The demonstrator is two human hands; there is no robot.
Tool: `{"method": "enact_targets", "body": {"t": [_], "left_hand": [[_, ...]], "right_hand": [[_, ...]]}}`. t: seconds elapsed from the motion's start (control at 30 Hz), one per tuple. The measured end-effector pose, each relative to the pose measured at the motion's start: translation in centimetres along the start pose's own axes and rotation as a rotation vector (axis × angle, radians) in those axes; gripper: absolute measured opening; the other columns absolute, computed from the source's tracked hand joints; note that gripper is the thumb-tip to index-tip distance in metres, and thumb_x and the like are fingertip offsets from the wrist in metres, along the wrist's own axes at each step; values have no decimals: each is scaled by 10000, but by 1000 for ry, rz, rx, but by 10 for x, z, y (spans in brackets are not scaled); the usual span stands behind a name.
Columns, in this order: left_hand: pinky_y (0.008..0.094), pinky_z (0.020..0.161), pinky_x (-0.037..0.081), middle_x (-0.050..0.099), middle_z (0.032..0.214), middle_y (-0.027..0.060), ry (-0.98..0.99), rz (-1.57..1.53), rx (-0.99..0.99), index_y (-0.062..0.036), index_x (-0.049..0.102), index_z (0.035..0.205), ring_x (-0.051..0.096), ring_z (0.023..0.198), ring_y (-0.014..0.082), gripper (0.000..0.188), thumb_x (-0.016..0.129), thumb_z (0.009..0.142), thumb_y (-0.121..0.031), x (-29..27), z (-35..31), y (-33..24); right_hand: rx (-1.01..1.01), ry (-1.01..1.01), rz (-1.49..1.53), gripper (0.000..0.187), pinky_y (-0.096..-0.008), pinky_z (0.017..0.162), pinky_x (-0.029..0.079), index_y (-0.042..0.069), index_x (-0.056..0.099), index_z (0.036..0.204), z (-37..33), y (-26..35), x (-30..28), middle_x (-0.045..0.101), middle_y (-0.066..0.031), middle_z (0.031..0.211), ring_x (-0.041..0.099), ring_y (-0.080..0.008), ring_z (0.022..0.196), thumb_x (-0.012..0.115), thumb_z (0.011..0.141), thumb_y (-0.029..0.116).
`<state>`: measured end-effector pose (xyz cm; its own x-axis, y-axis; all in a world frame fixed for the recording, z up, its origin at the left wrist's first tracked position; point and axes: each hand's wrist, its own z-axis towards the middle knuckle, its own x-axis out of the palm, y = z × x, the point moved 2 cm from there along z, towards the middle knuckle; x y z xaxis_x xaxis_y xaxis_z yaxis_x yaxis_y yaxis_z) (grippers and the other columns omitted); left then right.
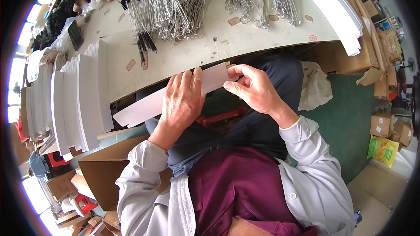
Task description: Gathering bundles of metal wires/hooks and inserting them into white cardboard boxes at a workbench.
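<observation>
A long, slim white carton (212, 78) lies slantwise over my lap, just in front of the table edge. My left hand (181, 100) is wrapped across its middle, the fingers lying over the top face. At the carton's right end, my right hand (258, 91) pinches around the end flap, with the index finger at the opening and the thumb on the near side. Whether anything is inside the carton cannot be seen. Beyond it on the table lie a big heap of thin wire-handled brushes (175, 15) with looped ends and a few black-bristled brushes (142, 43).
Stacks of flat white cartons stand on the left (81, 100) and at the far right (334, 11). More looped wires (282, 0) lie at the back of the table. An open cardboard box (109, 170) sits by my left side, and a red stool (223, 117) shows under the carton.
</observation>
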<state>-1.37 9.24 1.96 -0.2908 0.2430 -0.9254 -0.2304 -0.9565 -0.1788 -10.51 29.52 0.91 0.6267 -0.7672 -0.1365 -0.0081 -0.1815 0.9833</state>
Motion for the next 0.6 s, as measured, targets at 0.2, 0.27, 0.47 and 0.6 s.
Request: {"method": "enact_targets", "body": {"t": [0.2,0.27,0.47,0.6], "left_hand": [[483,965,527,634,1198,224,-27,-23,16,30,534,1344,650,1075,398,697,812,733,-159,3,-3,2],[480,977,530,641,1218,232,-30,-1,26,32,544,1336,654,1098,405,687,812,736,-168,2,-4,1],[470,945,546,652,1208,225,-76,-9,53,30,565,1318,668,1061,399,668,819,729,-160,2,-3,1],[464,920,557,665,1188,214,-96,-24,45,29,573,1311,677,1037,389,670,830,716,-141,0,-2,1]], "right_hand": [[97,97,55,371,-255,654,553,-64,666,1198,2,8,-2,734,-85,972,668,-100,740,758,955,201],[115,107,70,361,-254,623,549,-56,669,1197,3,12,-4,733,-83,970,674,-103,749,748,964,209],[192,165,199,373,-257,520,542,-62,647,1206,6,12,-7,724,-108,976,702,-135,687,707,993,238],[250,208,285,391,-235,464,510,-60,622,1218,5,19,-12,678,-85,970,685,-147,567,650,1034,284]]}}
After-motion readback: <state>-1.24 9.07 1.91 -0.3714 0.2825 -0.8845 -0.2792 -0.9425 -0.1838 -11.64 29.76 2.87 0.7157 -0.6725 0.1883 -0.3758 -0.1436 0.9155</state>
